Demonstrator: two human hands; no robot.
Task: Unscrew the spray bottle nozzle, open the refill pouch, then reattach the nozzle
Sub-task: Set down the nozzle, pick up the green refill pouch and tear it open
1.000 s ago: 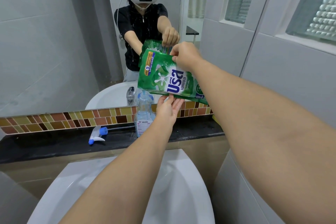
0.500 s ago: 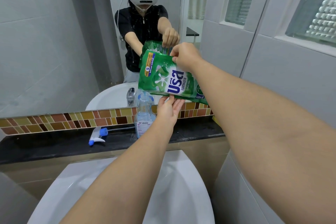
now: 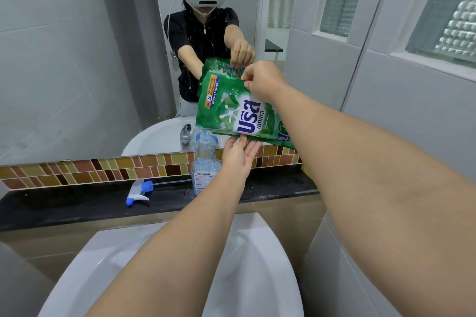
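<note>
A green refill pouch [image 3: 231, 108] hangs tilted above the clear spray bottle [image 3: 203, 162], its lower left corner over the bottle's open neck. My right hand [image 3: 262, 80] pinches the pouch's top edge. My left hand [image 3: 238, 154] holds the pouch from underneath with its fingers against the bottom edge. The bottle stands on the black ledge [image 3: 77, 203], partly hidden by my left wrist. The white and blue spray nozzle [image 3: 139, 192] lies on that ledge to the left, its tube pointing towards the bottle.
A white basin [image 3: 257, 265] sits below my arms. A mirror [image 3: 103, 59] above a tiled strip [image 3: 77, 171] shows a person in a headset. Grey tiled wall [image 3: 412, 123] stands close on the right.
The pouch and both hands have stayed almost still over the bottle; the view has shifted very slightly.
</note>
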